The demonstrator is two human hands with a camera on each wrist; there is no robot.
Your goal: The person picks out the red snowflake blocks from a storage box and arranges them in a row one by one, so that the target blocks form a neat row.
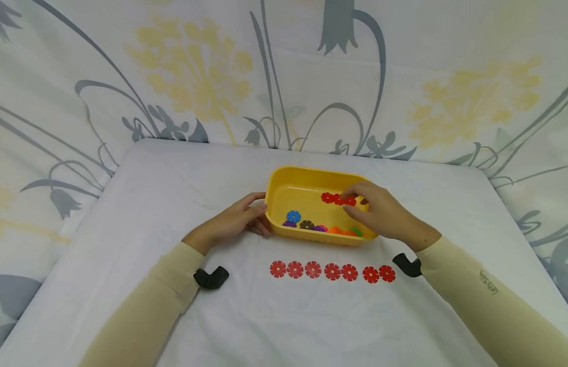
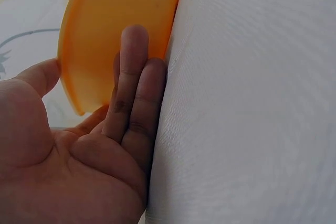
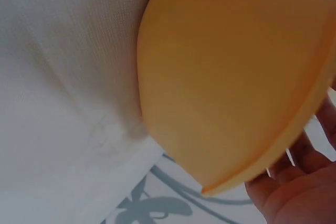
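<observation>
Tray [image 1: 290, 195] on cloth [image 1: 247, 316], floral backdrop [image 1: 307, 97]

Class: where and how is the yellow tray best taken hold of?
The yellow tray is probably best gripped at its short left end, left hand coming from that side, thumb on the rim: the tray stands upright, and its raised wall offers an edge to pinch.

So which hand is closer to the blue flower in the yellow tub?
Left. The left hand touches the outside of the yellow tub, just across the wall from the blue flower. The right hand is farther off, by the red pieces inside.
</observation>
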